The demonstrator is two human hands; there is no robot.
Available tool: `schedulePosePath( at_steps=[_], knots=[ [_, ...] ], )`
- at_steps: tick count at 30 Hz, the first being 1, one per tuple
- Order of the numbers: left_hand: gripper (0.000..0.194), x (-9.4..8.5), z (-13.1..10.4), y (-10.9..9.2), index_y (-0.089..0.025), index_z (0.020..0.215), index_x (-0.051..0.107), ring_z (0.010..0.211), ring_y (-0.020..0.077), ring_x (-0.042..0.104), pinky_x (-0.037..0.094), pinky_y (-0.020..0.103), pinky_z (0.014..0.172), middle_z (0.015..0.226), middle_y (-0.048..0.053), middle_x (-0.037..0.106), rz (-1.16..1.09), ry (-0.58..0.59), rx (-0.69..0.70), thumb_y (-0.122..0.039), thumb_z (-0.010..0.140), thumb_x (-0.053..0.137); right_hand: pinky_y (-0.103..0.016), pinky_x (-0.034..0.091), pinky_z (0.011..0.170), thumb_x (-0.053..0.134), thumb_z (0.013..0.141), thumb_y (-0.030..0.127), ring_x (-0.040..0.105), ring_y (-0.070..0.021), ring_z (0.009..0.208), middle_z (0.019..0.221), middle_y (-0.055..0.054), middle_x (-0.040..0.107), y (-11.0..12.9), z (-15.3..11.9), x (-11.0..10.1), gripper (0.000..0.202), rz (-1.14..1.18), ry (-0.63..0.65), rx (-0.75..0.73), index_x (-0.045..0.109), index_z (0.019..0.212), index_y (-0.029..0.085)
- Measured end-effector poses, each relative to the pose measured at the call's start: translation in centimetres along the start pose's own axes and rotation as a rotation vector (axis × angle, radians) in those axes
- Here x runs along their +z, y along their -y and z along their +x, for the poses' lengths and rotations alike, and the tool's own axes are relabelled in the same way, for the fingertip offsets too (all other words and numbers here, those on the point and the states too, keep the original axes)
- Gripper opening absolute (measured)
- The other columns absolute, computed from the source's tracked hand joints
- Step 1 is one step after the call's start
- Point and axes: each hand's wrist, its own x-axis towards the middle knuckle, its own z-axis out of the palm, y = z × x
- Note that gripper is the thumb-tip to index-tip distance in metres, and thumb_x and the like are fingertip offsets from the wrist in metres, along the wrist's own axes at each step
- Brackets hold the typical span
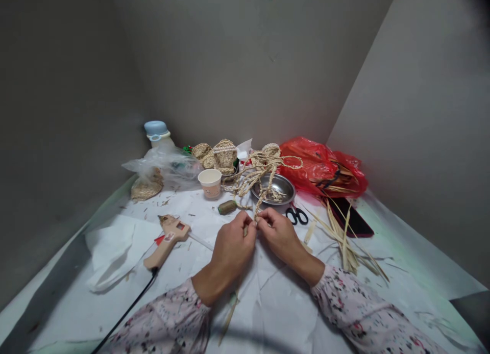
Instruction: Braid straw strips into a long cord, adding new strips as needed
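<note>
My left hand [234, 242] and my right hand [280, 237] meet at the middle of the white-covered table, fingertips close together. Both pinch the near end of a braided straw cord [260, 200]. From there the cord runs up to a loose heap of braid lying over a steel bowl [285, 189]. Just beyond my left hand lies a green-brown spool [227, 207]. Black-handled scissors [297, 216] rest past my right hand. A thin strip of straw [229, 321] lies below my left wrist.
A glue gun [166, 246] with a cord lies left, beside white paper [115, 247]. Behind are a paper cup [210, 183], woven pieces [224, 155], a clear bag [168, 165] and a bottle [156, 132]. At right are a red bag [306, 162], a phone [354, 221] and straw strips [346, 242].
</note>
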Motion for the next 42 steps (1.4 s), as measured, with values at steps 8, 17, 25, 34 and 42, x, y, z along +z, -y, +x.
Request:
schedulePosePath(
  at_steps=[8,17,25,34,42],
  knots=[
    [0.017,0.1,-0.8,-0.4,-0.021,0.086,0.056,0.062,0.0167,0.059,0.031,0.025,0.057,0.071,0.003,0.065,0.260,0.020,0.130,-0.027,0.090,0.041,-0.027,0.043,0.067,0.053,0.080,0.028,0.059,-0.0163,0.071,0.076,-0.001,0.067,-0.4,0.1,0.2,0.015,0.124,-0.029,0.086,0.064,0.082,0.018],
    [0.023,0.1,-1.3,-0.8,-0.024,0.100,0.062,0.070,0.0208,0.066,0.034,0.028,0.058,0.082,0.004,0.072,0.442,0.079,0.198,-0.030,0.091,0.042,-0.024,0.039,0.057,0.056,0.075,0.032,0.053,-0.0133,0.061,0.067,0.001,0.061,0.3,0.0,0.3,0.017,0.337,-0.040,0.199,0.062,0.079,0.016],
    [0.027,0.2,-1.4,-0.8,-0.020,0.095,0.064,0.071,0.0222,0.067,0.039,0.029,0.060,0.084,0.007,0.072,0.475,0.133,0.237,-0.030,0.092,0.039,-0.023,0.035,0.053,0.059,0.073,0.030,0.048,-0.0104,0.055,0.065,0.003,0.058,0.0,0.1,0.3,0.016,0.515,0.010,0.284,0.060,0.080,0.015],
    [0.026,0.3,-1.8,-0.9,-0.020,0.086,0.066,0.066,0.0210,0.063,0.038,0.030,0.062,0.077,0.008,0.070,0.278,0.147,0.259,-0.032,0.090,0.043,-0.022,0.033,0.049,0.055,0.076,0.031,0.043,-0.0105,0.052,0.063,0.004,0.053,-0.4,0.3,-0.3,0.015,0.464,0.040,0.265,0.055,0.079,0.017],
    [0.024,-0.4,0.3,-0.1,-0.017,0.100,0.060,0.096,0.0201,0.056,0.040,0.031,0.086,0.101,0.008,0.063,-0.239,-0.062,0.090,-0.028,0.088,0.042,-0.024,0.034,0.055,0.052,0.080,0.031,0.044,-0.0111,0.056,0.062,0.004,0.051,0.5,0.3,-1.3,0.015,0.323,0.139,0.126,0.055,0.075,0.017]
  ],
)
